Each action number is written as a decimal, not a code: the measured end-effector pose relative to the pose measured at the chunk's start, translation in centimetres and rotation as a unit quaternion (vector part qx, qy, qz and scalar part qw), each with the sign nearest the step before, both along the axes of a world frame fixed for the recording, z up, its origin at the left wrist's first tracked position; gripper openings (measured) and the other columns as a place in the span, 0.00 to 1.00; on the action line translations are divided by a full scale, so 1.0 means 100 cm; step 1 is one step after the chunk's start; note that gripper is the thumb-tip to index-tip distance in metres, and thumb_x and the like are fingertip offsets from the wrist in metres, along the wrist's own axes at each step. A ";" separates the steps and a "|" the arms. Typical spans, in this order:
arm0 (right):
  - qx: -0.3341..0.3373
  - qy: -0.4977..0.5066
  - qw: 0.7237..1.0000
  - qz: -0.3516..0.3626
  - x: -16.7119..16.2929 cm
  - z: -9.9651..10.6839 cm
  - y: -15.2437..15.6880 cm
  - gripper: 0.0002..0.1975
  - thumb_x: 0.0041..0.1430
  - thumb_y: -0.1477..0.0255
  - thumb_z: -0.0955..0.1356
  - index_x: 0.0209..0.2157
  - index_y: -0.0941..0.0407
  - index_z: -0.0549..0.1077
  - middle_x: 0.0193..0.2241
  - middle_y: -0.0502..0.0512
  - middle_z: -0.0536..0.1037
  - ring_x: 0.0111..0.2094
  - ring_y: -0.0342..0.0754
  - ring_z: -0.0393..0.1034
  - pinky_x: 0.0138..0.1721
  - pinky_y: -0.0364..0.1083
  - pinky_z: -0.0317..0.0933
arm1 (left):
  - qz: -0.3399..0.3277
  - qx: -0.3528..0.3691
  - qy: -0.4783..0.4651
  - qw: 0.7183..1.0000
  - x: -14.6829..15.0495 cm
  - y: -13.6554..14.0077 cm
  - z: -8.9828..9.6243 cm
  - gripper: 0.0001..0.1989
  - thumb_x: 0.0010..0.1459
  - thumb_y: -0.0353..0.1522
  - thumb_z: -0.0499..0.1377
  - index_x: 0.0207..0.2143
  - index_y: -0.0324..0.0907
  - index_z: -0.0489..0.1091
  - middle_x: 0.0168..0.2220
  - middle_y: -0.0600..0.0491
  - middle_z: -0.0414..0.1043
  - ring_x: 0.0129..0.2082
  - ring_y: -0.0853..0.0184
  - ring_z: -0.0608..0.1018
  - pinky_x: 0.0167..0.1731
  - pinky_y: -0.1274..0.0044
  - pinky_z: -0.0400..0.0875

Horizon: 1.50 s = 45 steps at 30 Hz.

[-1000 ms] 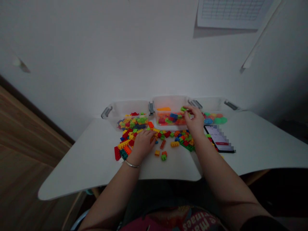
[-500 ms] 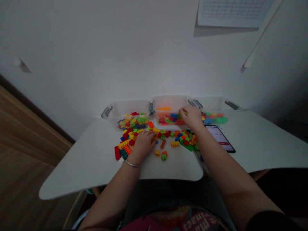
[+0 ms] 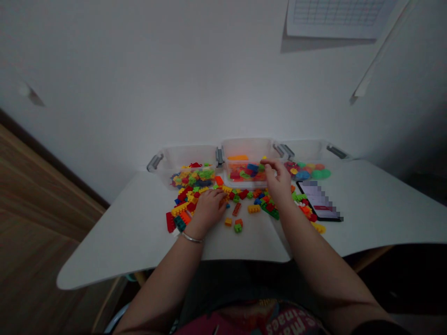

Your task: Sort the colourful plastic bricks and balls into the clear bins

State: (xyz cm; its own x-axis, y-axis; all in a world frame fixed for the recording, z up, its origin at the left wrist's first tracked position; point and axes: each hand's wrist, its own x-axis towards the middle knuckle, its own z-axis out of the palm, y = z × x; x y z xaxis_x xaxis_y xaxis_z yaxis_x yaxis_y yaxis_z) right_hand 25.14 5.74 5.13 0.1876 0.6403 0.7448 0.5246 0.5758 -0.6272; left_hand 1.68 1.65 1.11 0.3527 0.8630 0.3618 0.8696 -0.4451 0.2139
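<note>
My left hand (image 3: 211,204) rests on the left part of a pile of toy building bricks (image 3: 186,197), its fingers curled together at the tips. An orange-yellow bit shows by those fingertips, but what they hold is hidden. Over the front right corner of the middle clear bin (image 3: 249,144) is my right hand (image 3: 278,180), with thumb and forefinger apart. A small yellow piece (image 3: 264,158) shows just beyond its fingertips, at the bin. Red, orange, blue and green pieces lie inside that bin. Nearer me are a yellow brick (image 3: 254,209), an orange-red brick (image 3: 236,209) and a green brick (image 3: 238,228).
A left clear bin (image 3: 190,152) holds mixed small pieces; a right clear bin (image 3: 307,146) holds round coloured ones. A phone (image 3: 319,202) lies right of my right forearm. More bricks (image 3: 305,211) lie beside it. The white table (image 3: 129,232) meets the wall behind.
My right hand has drawn slightly toward me and its fingers have parted, letting go of a yellow piece over the middle bin. My right forearm swung left, uncovering bricks near the phone. My left hand barely moved.
</note>
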 end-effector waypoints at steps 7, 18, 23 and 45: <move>-0.091 -0.283 0.952 0.075 -0.029 -0.039 -0.026 0.07 0.59 0.72 0.66 0.38 0.53 0.76 0.40 0.55 0.80 0.45 0.53 0.70 0.49 0.52 0.60 | -0.011 0.009 0.001 1.000 0.004 0.002 -0.002 0.14 0.59 0.31 0.58 0.48 0.42 0.73 0.50 0.47 0.74 0.51 0.58 0.73 0.54 0.63 0.67; -0.161 -0.383 0.909 0.035 -0.041 -0.049 -0.033 0.07 0.58 0.67 0.70 0.37 0.54 0.76 0.39 0.55 0.79 0.45 0.54 0.68 0.48 0.51 0.57 | -0.015 0.015 0.006 1.000 0.004 0.002 -0.002 0.14 0.59 0.31 0.58 0.47 0.43 0.73 0.50 0.47 0.74 0.50 0.59 0.73 0.53 0.64 0.67; -0.179 -0.361 0.915 0.031 -0.045 -0.049 -0.031 0.03 0.58 0.69 0.70 0.33 0.54 0.75 0.36 0.54 0.79 0.43 0.53 0.68 0.47 0.51 0.57 | -0.014 0.015 0.010 1.000 0.003 0.003 -0.001 0.14 0.59 0.31 0.57 0.47 0.42 0.73 0.50 0.48 0.74 0.49 0.58 0.73 0.52 0.64 0.68; 0.000 -0.042 0.999 -0.011 -0.012 -0.034 -0.008 0.11 0.58 0.73 0.63 0.37 0.53 0.76 0.39 0.58 0.72 0.42 0.50 0.70 0.41 0.50 0.69 | -0.017 -0.001 0.011 1.000 0.000 0.001 0.003 0.15 0.59 0.31 0.56 0.48 0.42 0.73 0.50 0.47 0.74 0.51 0.58 0.73 0.54 0.64 0.67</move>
State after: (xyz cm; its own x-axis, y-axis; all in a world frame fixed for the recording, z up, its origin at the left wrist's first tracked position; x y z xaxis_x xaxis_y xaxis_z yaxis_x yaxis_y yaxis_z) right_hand 23.97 4.93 1.73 0.1384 0.6370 0.7583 0.5870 0.5639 -0.5809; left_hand 1.65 1.71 1.42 0.3903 0.8509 0.3518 0.8583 -0.4745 0.1955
